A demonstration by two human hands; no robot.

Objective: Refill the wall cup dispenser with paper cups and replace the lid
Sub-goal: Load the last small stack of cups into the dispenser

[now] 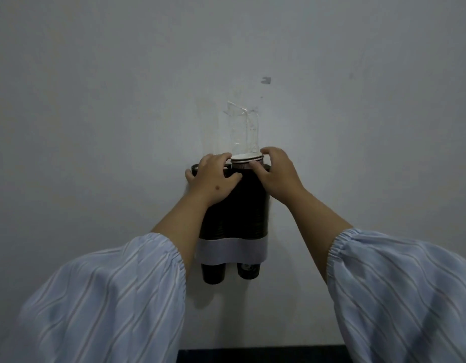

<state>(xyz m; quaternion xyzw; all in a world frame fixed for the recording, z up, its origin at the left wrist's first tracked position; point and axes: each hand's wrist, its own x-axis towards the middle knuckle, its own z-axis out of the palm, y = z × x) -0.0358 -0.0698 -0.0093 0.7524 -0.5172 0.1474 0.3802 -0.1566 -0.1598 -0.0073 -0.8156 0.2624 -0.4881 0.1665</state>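
On the pale wall [121, 100], straight ahead of us, hangs the cup dispenser [242, 213], a dark twin-tube holder with a pale band [231, 254] across its lower part. Two dark paper cups [213, 274] poke out beneath that band, side by side. We have both hands at the dispenser's top. Our left hand [213, 179] lies spread over the upper left tube, fingers curled around its rim. Our right hand [275, 174] grips the upper right side, thumb and fingers pinching the white rims of the stacked cups [246, 159] that stand just proud of the right tube. A clear plastic lid [243, 127] stands upright against the wall directly above the right tube, between and above our hands. Striped blue sleeves [108, 297] cover our forearms.
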